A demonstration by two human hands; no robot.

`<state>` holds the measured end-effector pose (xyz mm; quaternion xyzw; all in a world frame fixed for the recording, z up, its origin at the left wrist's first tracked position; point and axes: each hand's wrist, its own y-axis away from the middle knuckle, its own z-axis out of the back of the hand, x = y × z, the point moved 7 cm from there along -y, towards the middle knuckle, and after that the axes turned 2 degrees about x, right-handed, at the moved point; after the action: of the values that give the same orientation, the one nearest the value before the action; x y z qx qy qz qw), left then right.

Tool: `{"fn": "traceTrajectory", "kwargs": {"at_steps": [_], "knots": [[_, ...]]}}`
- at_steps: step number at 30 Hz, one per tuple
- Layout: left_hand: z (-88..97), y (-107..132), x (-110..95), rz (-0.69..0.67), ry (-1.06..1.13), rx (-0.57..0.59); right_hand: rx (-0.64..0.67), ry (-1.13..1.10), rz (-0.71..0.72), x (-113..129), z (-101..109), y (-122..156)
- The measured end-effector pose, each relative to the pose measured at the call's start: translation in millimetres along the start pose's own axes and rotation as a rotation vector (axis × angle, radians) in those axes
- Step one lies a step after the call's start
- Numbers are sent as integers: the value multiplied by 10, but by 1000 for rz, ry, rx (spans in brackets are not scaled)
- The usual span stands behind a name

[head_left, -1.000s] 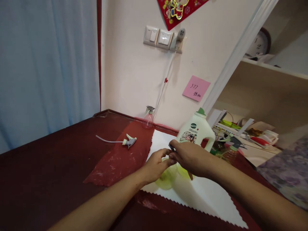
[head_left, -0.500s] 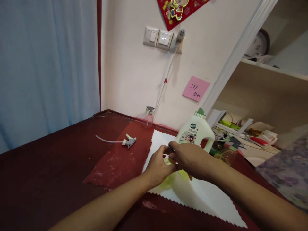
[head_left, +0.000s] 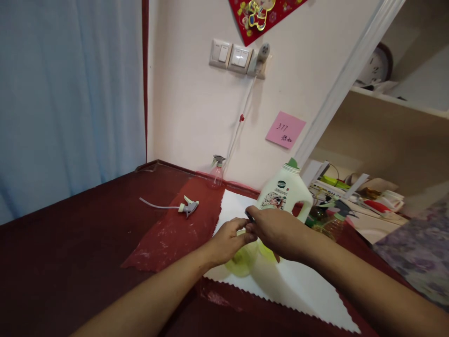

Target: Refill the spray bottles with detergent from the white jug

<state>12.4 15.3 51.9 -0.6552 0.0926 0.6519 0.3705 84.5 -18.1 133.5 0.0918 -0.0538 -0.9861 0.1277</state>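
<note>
My left hand (head_left: pixel 227 241) curls its fingers and thumb around the top of a see-through yellow-green bottle (head_left: pixel 242 263), which stands on a white cloth (head_left: pixel 294 290) with a zigzag edge. My right hand (head_left: pixel 277 231) is closed just beside it, its fingertips meeting those of the left. A small dark piece (head_left: pixel 249 214) pokes out at the right fingers, the rest of it hidden by the hand. Bright yellow (head_left: pixel 267 252) shows beneath the right palm; its shape is mostly covered. A grey and cream spray trigger (head_left: pixel 189 206) with its tube lies to the left.
Behind my hands stands a pale green detergent jug (head_left: pixel 282 192). A pink spray bottle (head_left: pixel 216 177) is by the wall, and another spray bottle (head_left: pixel 331 227) stands at the right. Red sheeting (head_left: pixel 175 238) covers part of the dark red table (head_left: pixel 70 262).
My left hand has shifted slightly left and down, with the yellow-green bottle tilting or moving a little left. The cloth's left edge has moved left too. My right hand stays nearly still.
</note>
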Motion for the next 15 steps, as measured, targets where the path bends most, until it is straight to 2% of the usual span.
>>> {"fn": "traceTrajectory", "kwargs": {"at_steps": [6,9,12,15], "knots": [[-7,68,-4,-17,14,21,-7,-30,5,7,64,20],[-31,90,-44,-38,68,47,-55,-107,-23,-72,143,130],[-30,97,-63,-32,52,46,-248,-331,-72,-262,215,367],[-34,93,-67,-30,48,44,-479,-511,-166,-509,184,655]]}}
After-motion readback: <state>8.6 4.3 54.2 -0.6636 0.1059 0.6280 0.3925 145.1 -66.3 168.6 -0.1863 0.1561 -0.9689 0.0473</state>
